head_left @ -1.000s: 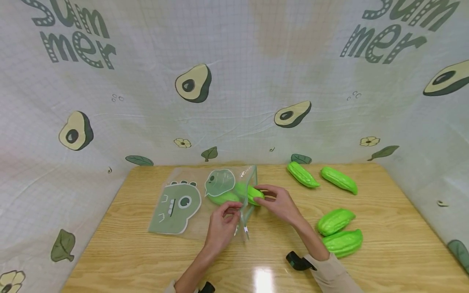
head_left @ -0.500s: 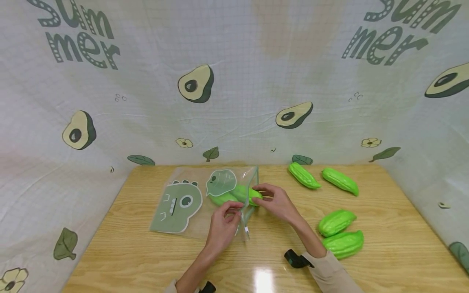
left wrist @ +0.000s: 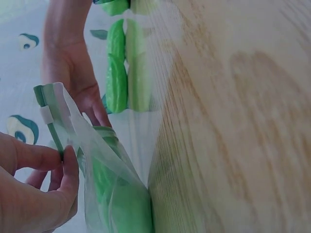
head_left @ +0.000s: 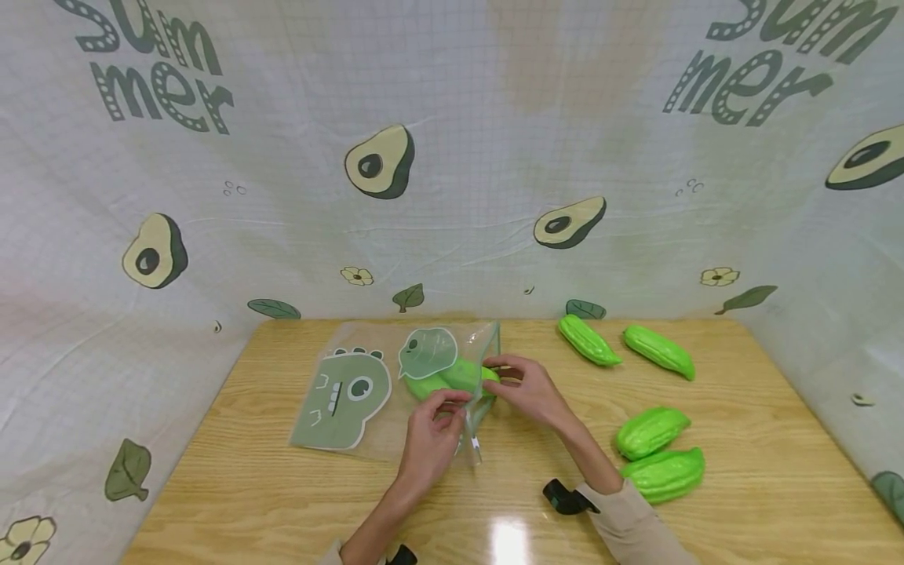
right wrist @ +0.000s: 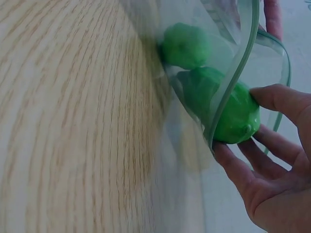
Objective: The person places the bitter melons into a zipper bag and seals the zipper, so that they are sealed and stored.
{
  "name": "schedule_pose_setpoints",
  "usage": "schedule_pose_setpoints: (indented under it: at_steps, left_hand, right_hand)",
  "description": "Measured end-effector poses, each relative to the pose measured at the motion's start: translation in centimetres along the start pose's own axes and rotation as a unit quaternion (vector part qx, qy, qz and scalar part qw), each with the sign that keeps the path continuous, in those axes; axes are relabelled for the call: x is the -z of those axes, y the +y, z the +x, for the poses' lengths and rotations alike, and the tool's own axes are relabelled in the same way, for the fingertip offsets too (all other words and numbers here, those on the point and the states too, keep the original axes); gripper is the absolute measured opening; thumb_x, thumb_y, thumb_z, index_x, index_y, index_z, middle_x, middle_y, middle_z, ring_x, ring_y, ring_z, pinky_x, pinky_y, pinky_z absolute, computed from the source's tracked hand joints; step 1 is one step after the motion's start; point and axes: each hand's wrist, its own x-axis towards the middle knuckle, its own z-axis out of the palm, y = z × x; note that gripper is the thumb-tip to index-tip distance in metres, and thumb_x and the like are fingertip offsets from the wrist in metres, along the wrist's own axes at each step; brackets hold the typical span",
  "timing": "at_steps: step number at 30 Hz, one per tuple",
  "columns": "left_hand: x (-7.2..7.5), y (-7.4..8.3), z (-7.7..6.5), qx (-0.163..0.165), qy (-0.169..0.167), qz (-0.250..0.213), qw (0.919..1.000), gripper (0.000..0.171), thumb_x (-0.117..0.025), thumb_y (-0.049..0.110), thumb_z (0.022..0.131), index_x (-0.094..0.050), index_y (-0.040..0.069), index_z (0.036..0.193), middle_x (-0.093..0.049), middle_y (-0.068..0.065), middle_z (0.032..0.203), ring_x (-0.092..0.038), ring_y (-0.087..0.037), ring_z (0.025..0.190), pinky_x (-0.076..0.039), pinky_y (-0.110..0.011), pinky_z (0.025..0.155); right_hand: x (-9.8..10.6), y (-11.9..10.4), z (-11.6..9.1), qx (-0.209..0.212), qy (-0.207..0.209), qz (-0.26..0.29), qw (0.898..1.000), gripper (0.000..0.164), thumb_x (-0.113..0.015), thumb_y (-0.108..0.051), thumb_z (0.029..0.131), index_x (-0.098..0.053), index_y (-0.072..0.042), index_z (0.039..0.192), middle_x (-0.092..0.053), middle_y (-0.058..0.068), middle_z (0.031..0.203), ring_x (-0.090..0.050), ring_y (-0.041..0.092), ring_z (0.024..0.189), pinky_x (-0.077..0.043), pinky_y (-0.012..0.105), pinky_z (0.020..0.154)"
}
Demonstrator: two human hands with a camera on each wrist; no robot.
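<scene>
A clear zip bag [head_left: 342,416] with green dinosaur prints lies on the table, its mouth facing right. At the lower part of the mouth, my left hand [head_left: 429,439] pinches the edge between thumb and finger; a white slider [left wrist: 46,114] sits on the green zip strip nearby. My right hand [head_left: 531,392] grips the end of a bright green bitter melon [right wrist: 238,116], thumb on one side and fingers on the other. Most of that melon is inside the bag, its end at the mouth. Another bitter melon [right wrist: 184,46] lies deeper inside, beside it.
Two bitter melons, one [head_left: 589,340] left of the other [head_left: 659,351], lie at the back right of the wooden table [head_left: 233,486]. Two more, one [head_left: 651,432] behind the other [head_left: 665,475], lie near my right forearm. A printed cloth [head_left: 466,157] hangs behind.
The bitter melon in my right hand has slid left, further into the bag, with the hand following slightly. My left hand keeps its pinch on the bag's edge.
</scene>
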Motion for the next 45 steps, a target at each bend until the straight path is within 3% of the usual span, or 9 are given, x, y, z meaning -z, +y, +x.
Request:
schedule_pose_setpoints:
  at_steps: [13, 29, 45]
  left_hand:
    - [0.0, -0.1, -0.1, -0.013, 0.003, 0.007, 0.9999, 0.022, -0.062, -0.012, 0.093, -0.072, -0.001, 0.108, -0.069, -0.013, 0.11, -0.065, -0.029, 0.103, -0.059, -0.035, 0.088]
    - [-0.1, 0.0, -0.1, -0.01, 0.002, 0.004, 0.9999, 0.024, -0.061, -0.014, 0.093, -0.072, 0.0, 0.109, -0.068, -0.014, 0.113, -0.065, -0.029, 0.104, -0.058, -0.033, 0.09]
    - [0.0, 0.0, -0.1, -0.011, -0.002, 0.011, 0.9999, 0.024, -0.061, -0.014, 0.093, -0.073, 0.0, 0.108, -0.068, -0.013, 0.113, -0.065, -0.028, 0.104, -0.058, -0.029, 0.088]
  right_hand:
    - [-0.4, 0.0, 0.5, 0.004, 0.002, -0.001, 1.0, 0.03, -0.072, -0.008, 0.094, -0.068, 0.004, 0.122, -0.068, 0.021, 0.124, -0.065, 0.039, 0.117, -0.055, 0.047, 0.098]
    - [-0.8, 0.2, 1.0, 0.021, -0.017, 0.02, 0.999, 0.029, -0.071, -0.008, 0.096, -0.069, 0.007, 0.121, -0.069, 0.023, 0.122, -0.066, 0.041, 0.114, -0.056, 0.044, 0.096]
    - [-1.1, 0.2, 1.5, 0.028, -0.039, 0.016, 0.999, 0.028, -0.069, -0.01, 0.097, -0.07, 0.005, 0.121, -0.069, 0.022, 0.126, -0.065, 0.04, 0.117, -0.055, 0.048, 0.098]
